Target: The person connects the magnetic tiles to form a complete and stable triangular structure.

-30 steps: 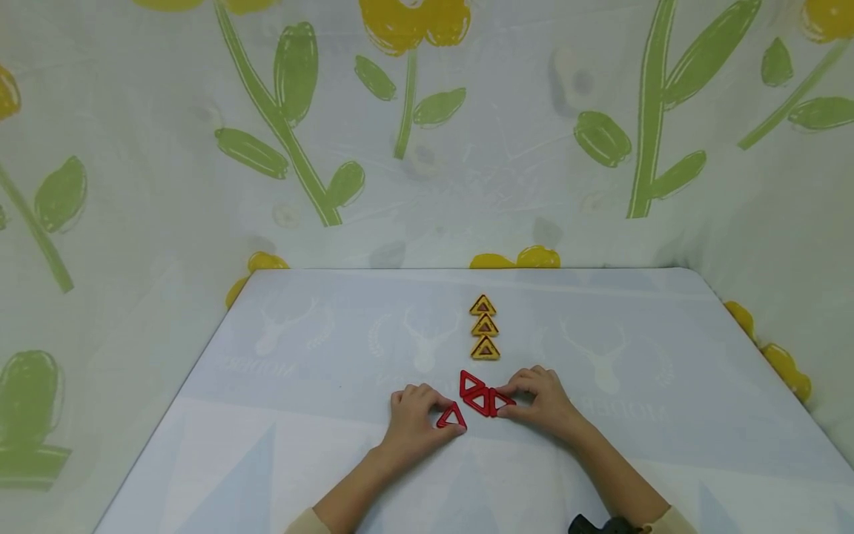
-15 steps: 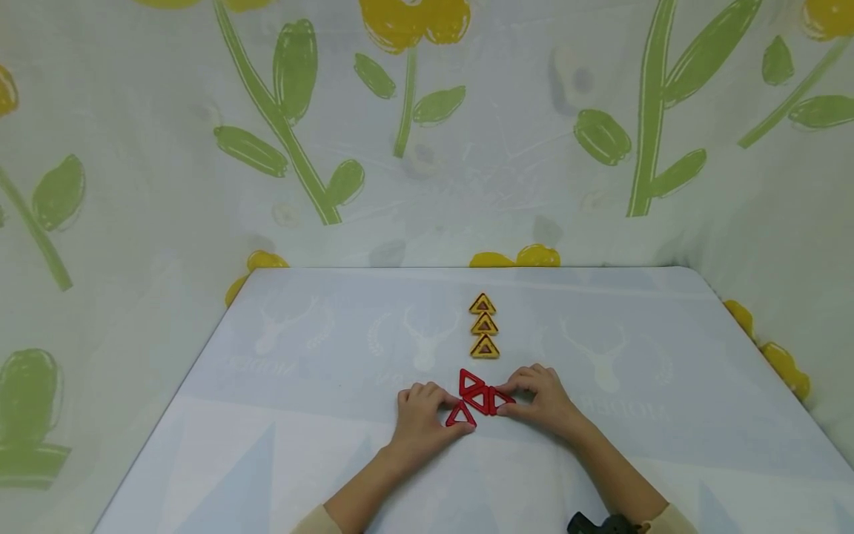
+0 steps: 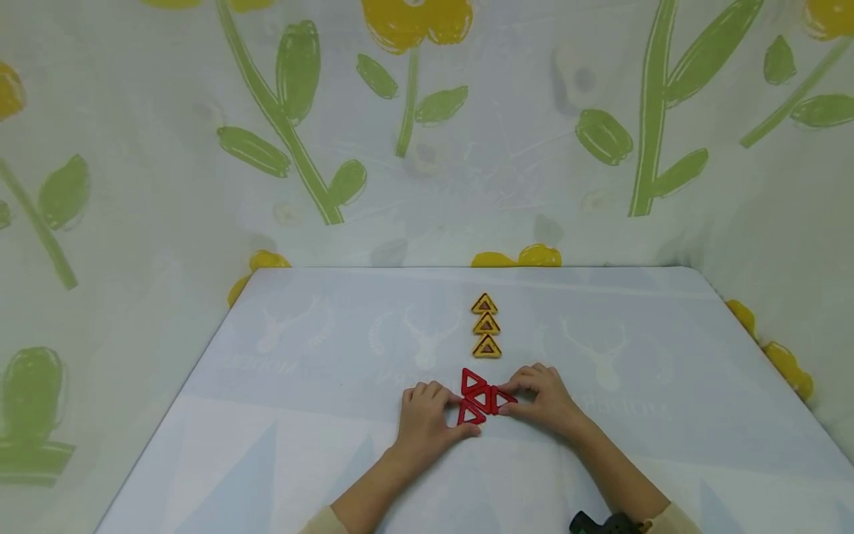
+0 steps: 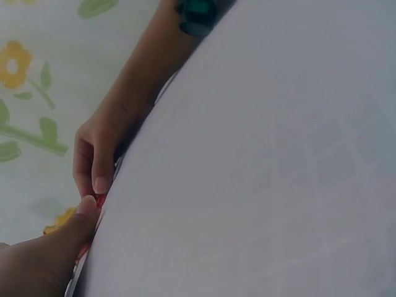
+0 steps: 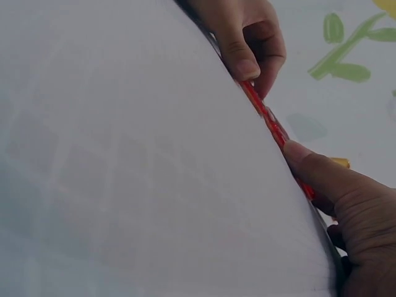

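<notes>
Several red hollow triangle tiles lie flat on the table, edge against edge. My left hand (image 3: 427,419) has its index finger and thumb around the lower-left red triangle tile (image 3: 462,414), pinching it against the middle red tile (image 3: 476,406). On the other side, my right hand (image 3: 543,397) pinches the rightmost red triangle tile (image 3: 494,400) between thumb and index finger. An upper red triangle tile (image 3: 464,382) touches the middle one, with no hand on it. In the right wrist view the joined red tiles (image 5: 266,114) appear edge-on between both hands.
Beyond the red tiles stand three yellow triangle pieces (image 3: 486,325) in a column, points facing away. The pale printed table (image 3: 320,371) has its far edge near a floral curtain (image 3: 507,185). A dark device (image 3: 603,523) sits on the right wrist.
My left hand has moved right with its red triangle tile, turning it until it meets the joined tiles. My right hand stays in place on the rightmost tile.
</notes>
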The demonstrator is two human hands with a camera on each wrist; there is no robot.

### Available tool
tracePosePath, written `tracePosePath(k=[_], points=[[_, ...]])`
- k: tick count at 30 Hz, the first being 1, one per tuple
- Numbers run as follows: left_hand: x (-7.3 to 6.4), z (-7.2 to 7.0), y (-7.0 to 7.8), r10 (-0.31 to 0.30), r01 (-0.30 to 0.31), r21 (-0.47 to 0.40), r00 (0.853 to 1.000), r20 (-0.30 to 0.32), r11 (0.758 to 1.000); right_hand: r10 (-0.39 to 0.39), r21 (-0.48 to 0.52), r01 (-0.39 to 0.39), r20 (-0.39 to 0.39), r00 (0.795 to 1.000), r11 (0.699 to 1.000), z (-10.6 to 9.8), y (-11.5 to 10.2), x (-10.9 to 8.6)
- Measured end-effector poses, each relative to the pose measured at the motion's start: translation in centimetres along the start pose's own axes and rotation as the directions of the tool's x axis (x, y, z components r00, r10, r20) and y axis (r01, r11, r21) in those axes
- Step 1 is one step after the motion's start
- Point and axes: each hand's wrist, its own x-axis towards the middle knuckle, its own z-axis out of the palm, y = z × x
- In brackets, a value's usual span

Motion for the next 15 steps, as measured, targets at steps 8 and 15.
tracePosePath(k=[8,15], points=[[-0.3,-0.2,-1.0,0.029,-0.022,-0.107,0.998,0.062,0.994,0.021,0.006,-0.021,0.015,1.000,1.000,0.0,-0.1,-0.1],[-0.2,-0.7,-1.9,0.127,-0.108,-0.139,0.983,0.132,0.984,0.007,-0.021,-0.007,0.009,1.000,1.000,0.0,-0.2,-0.3]])
